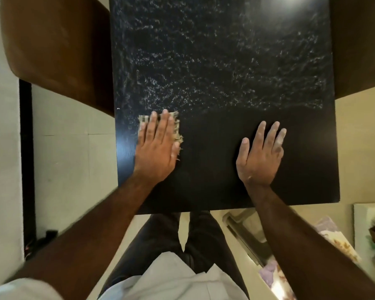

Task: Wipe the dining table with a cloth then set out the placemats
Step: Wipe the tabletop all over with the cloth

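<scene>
The left hand [157, 148] lies flat, fingers straight and close together, pressing down on a small checked cloth [176, 128] near the left edge of the black table [225, 61]. Frayed threads stick out from the cloth past the thumb side. The right hand [259, 161] rests palm-down on the bare tabletop well to the right of the cloth, fingers straight and slightly fanned, holding nothing; there is pale dust on its fingers.

The table's near strip, where both hands are, is plain dark. Beyond the cloth the top is speckled all over with whitish smears, with a glare of light at the far end.

A brown chair [56, 46] stands at the table's left side and another [359, 46] at its right. A pale tiled floor [74, 161] lies around the table. Something floral-printed [338, 241] lies off the table's near right corner; I cannot tell what it is.
</scene>
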### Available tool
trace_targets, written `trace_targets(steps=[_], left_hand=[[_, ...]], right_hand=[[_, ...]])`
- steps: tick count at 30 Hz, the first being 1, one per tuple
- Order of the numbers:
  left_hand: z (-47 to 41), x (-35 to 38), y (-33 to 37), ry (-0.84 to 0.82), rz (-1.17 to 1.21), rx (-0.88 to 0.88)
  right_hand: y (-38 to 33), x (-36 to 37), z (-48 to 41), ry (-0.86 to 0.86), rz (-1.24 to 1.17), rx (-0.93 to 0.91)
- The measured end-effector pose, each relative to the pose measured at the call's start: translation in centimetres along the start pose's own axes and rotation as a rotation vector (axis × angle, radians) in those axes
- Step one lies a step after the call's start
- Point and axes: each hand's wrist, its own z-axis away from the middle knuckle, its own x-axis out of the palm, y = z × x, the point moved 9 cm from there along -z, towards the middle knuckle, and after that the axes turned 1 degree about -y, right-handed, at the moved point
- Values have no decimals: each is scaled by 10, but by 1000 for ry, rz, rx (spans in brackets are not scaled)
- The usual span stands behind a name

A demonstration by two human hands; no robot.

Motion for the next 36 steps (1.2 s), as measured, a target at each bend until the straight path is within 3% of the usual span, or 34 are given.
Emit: trace_targets(steps=[4,11,14,21,26,31,33,36], left_hand=[[-27,-11,18,53,10,-89],[-46,-4,114,31,9,178],[-13,3,74,-9,-1,156],[2,-18,-77,12,-8,-158],[-59,-34,-59,101,19,-232],[-52,-26,5,59,23,-1],[-31,-17,0,21,10,30],[-1,-11,-51,-14,18,-72]], right_hand=[[-8,0,-5,-13,69,-81],[-8,2,-5,-8,73,-92],[-8,1,-5,-18,54,-72],[-10,0,-6,-41,48,-62],[-10,0,-6,-57,29,-58],[-11,1,-6,-73,20,-55],[-11,1,-6,-73,16,-52],[-12,-1,-5,-72,3,-50]])
